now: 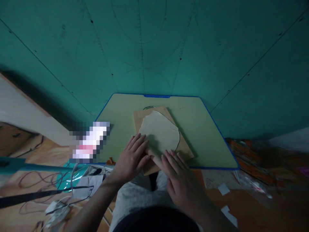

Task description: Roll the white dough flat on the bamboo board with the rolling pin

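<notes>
A thin, pale sheet of dough (pixel 160 130) with an uneven edge lies on a wooden board (pixel 185 149). Across its near side runs a pale rod-like shape (pixel 155 157), set at a slant; I cannot tell whether it is a rolling pin or a rolled edge of the dough. My left hand (pixel 132 156) rests over the left end of this shape, fingers stretched out and palm down. On the right end lies my right hand (pixel 177 175), its fingers also extended and flat. Both palms hide what is under them.
The board sits on a pale green tabletop (pixel 202 129) with a blue rim, against a green wall (pixel 154 64). At the table's left edge is a blurred-out phone-like object (pixel 90 141). Cables (pixel 33 183) and papers (pixel 224 189) lie on the floor.
</notes>
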